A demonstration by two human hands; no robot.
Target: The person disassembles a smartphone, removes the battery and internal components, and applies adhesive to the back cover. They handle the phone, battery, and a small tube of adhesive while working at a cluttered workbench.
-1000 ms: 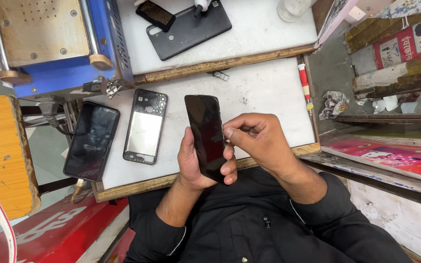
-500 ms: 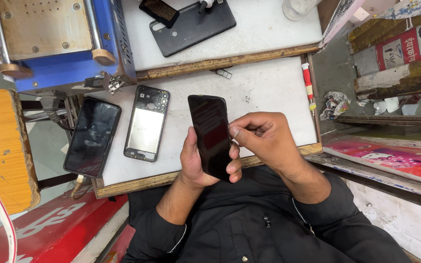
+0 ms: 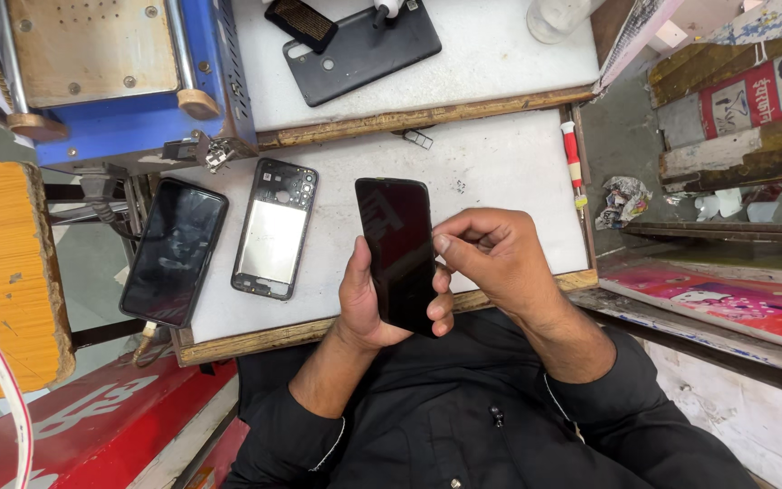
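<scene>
1. Head view: dark screen panel (image 3: 174,251) overhangs the white table (image 3: 500,163) edge; phone frame (image 3: 275,228) lies beside it.
2. Left hand (image 3: 364,303) grips the black phone (image 3: 397,254) above the table's front edge.
3. Right hand (image 3: 491,258), fingers curled, pinches the phone's right edge.

Clothing: black long-sleeved shirt (image 3: 463,417) | cuffs: thin pale edging at both wrists | front: small dark buttons down the middle | left hand (image 3: 364,303): bare, no ring or watch seen | right hand (image 3: 495,258): bare, no ring or watch seen
</scene>
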